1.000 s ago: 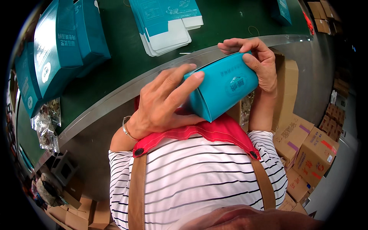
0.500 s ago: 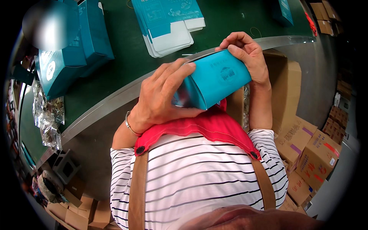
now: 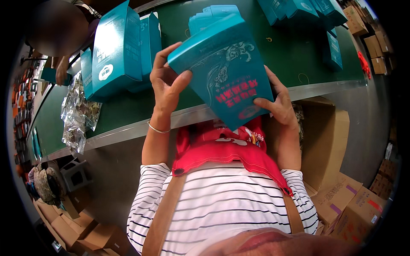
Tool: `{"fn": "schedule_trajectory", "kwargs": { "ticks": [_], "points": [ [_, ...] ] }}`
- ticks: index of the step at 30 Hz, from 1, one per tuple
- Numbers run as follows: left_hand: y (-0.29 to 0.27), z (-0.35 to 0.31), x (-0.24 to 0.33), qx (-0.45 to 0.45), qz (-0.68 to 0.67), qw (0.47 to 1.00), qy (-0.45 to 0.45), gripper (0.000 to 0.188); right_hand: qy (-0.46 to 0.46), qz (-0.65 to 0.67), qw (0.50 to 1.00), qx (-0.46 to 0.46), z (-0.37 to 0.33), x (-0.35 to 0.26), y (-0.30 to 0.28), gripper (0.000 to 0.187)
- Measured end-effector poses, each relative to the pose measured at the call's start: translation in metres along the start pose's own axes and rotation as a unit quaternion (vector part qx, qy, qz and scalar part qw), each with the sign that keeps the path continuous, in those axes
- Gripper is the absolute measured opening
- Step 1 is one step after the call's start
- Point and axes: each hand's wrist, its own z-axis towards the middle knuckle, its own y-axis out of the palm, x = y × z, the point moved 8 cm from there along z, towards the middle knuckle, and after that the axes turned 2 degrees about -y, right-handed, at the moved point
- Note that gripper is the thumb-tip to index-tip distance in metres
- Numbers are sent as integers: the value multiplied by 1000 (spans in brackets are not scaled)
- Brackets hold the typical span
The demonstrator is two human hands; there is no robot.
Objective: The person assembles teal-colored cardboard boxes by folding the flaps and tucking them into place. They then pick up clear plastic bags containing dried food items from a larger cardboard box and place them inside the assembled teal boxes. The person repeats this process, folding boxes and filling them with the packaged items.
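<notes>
Between my two hands a teal carton (image 3: 226, 72) with a printed broad face is held up, tilted, over the table's near edge. My left hand (image 3: 167, 81) grips its upper left side, thumb on the front face and fingers behind. On the lower right side my right hand (image 3: 279, 100) clasps it, thumb across the front. Behind the carton lies a stack of flat teal carton blanks (image 3: 213, 12), partly hidden by it. To the left of my left hand stand upright teal cartons (image 3: 117, 51) on the table.
Clear plastic packets (image 3: 79, 113) lie on the green table (image 3: 124, 121) at the left. More teal cartons (image 3: 299, 13) are at the far right. An open cardboard box (image 3: 333, 145) stands below the table edge at my right. Another person's hand (image 3: 62, 70) shows at far left.
The carton has been raised and turned, from its small end panel facing up to its broad printed face showing. Both hands have shifted their grip to its sides. The view has shifted too.
</notes>
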Motion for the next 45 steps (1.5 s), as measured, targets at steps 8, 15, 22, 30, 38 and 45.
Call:
{"fn": "schedule_trajectory", "kwargs": {
  "ticks": [8,15,22,30,38,45],
  "points": [
    [16,-4,-17,-167,226,960,7,115,-85,-380,919,60,-13,-59,-16,94],
    [33,-31,-44,-240,310,920,1,106,-115,-497,859,31,-30,-82,-1,95],
    [16,-51,4,-172,211,962,3,102,-127,-433,892,-35,-28,-93,13,99],
    [-58,-80,26,-59,105,991,-60,96,-393,-394,828,67,-35,-133,24,64],
    [-216,-141,61,275,-345,883,161,66,-373,-323,852,176,-26,-107,-13,45],
    [-313,-196,27,462,-445,740,203,81,-178,-268,931,171,-17,-15,-20,46]
  ]
}}
